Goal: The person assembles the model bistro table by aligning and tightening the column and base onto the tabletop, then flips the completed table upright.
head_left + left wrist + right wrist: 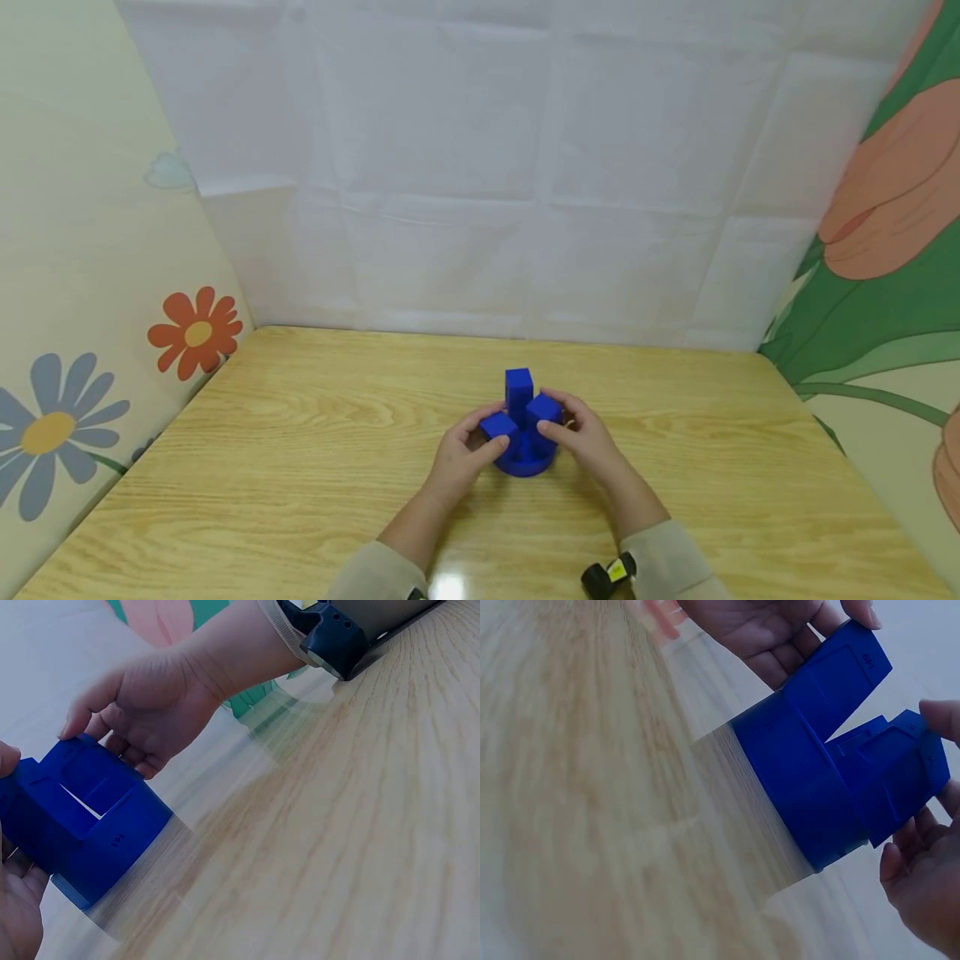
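A blue plastic piece stands on the table, with a round base [525, 469] and three square-topped upright blocks. My left hand [456, 458] grips the left block [498, 426] between thumb and fingers. On the other side, my right hand [594, 440] pinches the right block [543, 408]. The taller rear block [519, 390] is untouched between them. Small dark digits mark the blue base [112, 847] in the left wrist view. Seen from the right wrist, the left hand [769, 634] and right hand [934, 892] hold opposite blocks. Some fingertips are hidden behind the blocks.
A wood-grain table [300, 417] lies under the piece. Behind it hangs a white creased cloth [450, 167]. Flower-printed panels [75, 250] flank the table left and right. A black wrist device [600, 579] sits at the right sleeve [671, 558].
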### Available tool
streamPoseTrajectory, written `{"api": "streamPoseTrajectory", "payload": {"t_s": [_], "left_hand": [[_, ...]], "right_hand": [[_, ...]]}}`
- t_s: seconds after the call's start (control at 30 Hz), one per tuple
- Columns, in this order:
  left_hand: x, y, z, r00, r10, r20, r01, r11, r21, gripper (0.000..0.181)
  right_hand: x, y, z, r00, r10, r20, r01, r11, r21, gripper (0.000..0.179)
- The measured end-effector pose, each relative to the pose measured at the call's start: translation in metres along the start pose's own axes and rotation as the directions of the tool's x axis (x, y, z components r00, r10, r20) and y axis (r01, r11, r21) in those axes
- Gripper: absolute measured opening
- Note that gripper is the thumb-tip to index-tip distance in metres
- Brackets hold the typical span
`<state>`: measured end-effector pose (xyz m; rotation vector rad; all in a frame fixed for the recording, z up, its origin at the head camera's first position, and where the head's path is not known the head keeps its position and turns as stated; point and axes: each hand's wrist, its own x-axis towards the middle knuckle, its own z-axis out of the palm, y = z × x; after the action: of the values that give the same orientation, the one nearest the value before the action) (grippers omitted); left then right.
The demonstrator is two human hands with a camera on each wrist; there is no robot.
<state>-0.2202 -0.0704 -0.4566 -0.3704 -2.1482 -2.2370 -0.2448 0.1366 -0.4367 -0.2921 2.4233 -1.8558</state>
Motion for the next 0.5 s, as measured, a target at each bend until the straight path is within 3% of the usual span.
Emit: {"api": "streamPoseTrajectory", "payload": {"t_s": [0.5], "left_hand": [[-0.0013, 0.0014, 0.001, 1.0, 0.018, 0.006, -0.018, 1.0, 0.012, 0.046]], "right_hand": [[0.0033, 0.0013, 0.0045, 0.998, 0.051, 0.032, -0.055, 0.988, 0.145, 0.052]]}}
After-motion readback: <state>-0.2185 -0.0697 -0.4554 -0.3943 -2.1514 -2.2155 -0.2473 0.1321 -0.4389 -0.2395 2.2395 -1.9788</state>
